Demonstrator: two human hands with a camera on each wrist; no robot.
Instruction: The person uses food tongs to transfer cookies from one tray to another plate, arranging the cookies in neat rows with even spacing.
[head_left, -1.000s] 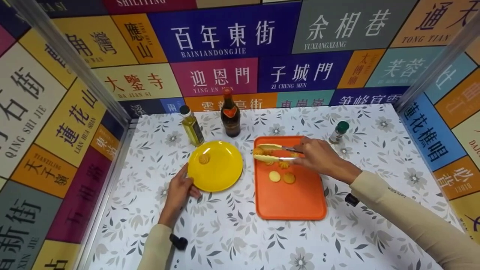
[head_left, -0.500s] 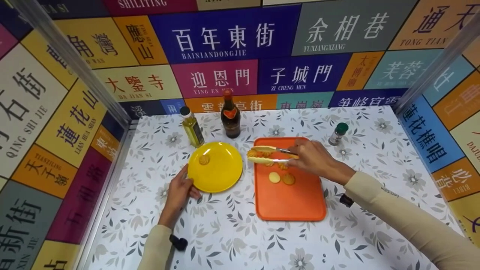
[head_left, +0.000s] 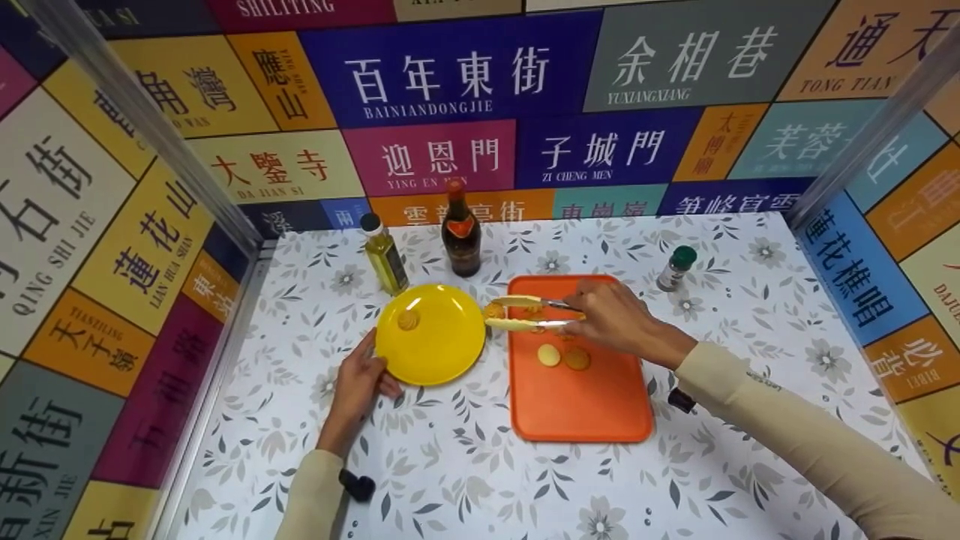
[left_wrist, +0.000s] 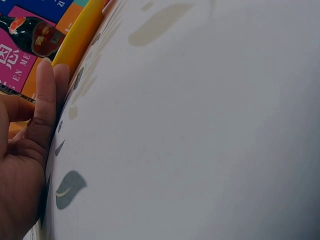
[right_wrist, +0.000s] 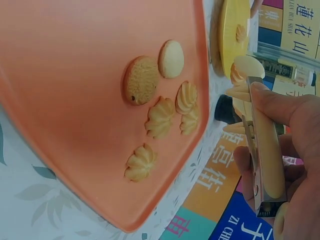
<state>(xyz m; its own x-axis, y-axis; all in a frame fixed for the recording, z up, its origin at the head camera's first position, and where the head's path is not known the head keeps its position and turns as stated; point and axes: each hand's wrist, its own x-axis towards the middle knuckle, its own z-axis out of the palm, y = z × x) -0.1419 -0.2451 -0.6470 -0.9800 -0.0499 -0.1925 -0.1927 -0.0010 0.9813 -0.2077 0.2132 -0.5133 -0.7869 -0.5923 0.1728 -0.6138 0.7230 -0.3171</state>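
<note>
My right hand (head_left: 611,319) grips the metal handles of food tongs (head_left: 536,324) with pale tips. A piped cookie (head_left: 493,310) sits between those tips, just off the right rim of the yellow plate (head_left: 435,352). In the right wrist view, the tongs (right_wrist: 265,145) partly hide that cookie (right_wrist: 237,75). My left hand (head_left: 364,379) lies at the plate's lower-left rim, touching it; in the left wrist view two straight fingers (left_wrist: 46,95) reach the plate. One swirled cookie (head_left: 408,320) lies on the plate. Several cookies (right_wrist: 141,81), round and piped, lie on the orange tray (head_left: 581,409).
Behind the plate stand a bottle of yellow oil (head_left: 385,259) and a dark bottle with a red top (head_left: 462,240). A green-capped spice jar (head_left: 675,268) stands beyond the tray's right side. Printed panels (head_left: 465,82) wall in the flowered tablecloth (head_left: 480,487).
My right hand has moved left, carrying the tongs and the cookie from over the tray to the plate's right edge. The left hand and plate have stayed in place.
</note>
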